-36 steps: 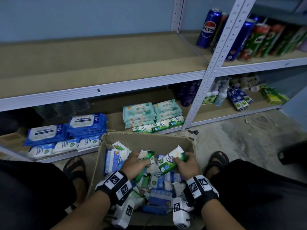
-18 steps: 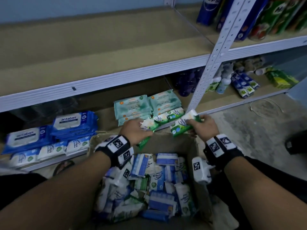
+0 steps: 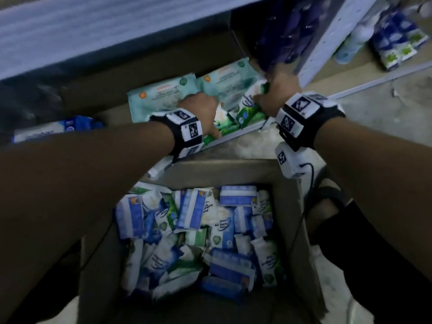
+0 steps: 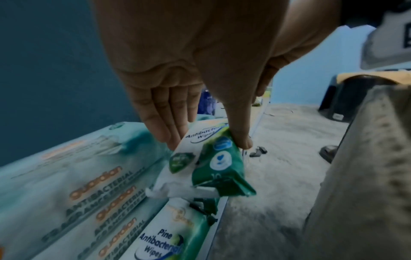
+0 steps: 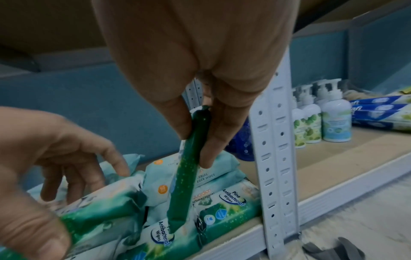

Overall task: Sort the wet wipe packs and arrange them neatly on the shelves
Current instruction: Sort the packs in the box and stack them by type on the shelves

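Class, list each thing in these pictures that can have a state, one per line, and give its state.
Left hand: pinches a green pine wipes pack above the shelf row.
Right hand: pinches another green pack on edge, its lower end touching the shelved packs.
Cardboard box: open, holding jumbled blue and green packs.
Teal wipe packs: stacked flat on the shelf.
Pump bottles: upright.

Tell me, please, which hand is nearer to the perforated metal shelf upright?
Right. The right hand holds a green wipes pack just beside the upright; the left hand, gripping another green pack, is farther along the shelf.
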